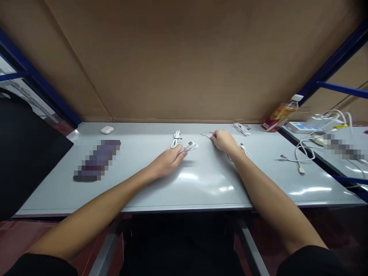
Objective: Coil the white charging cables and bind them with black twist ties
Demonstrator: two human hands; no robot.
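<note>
"Just beyond the left hand [169, 161], is that a tied cable bundle [174, 141]?"

"Yes, tied in black, probably so its loops stay together. The left hand itself grips a coiled white USB cable [193, 146], likely to keep it gathered."

"And the right hand [223, 142]?"

"Apart, pinching a black twist tie [206, 135]; fingertips suit something so slim."

"Any brands?"

"None legible, even on the drink bottle [279, 117] to its right."

Your left hand [170, 161] grips a coiled white cable [193, 146] above the grey table [201, 193], while your right hand [223, 141] pinches a thin dark tie [205, 135]. A tied white bundle [174, 142] lies just beyond your left hand; a bottle [280, 116] leans at the right, and a white case [107, 130] sits far left.
</note>
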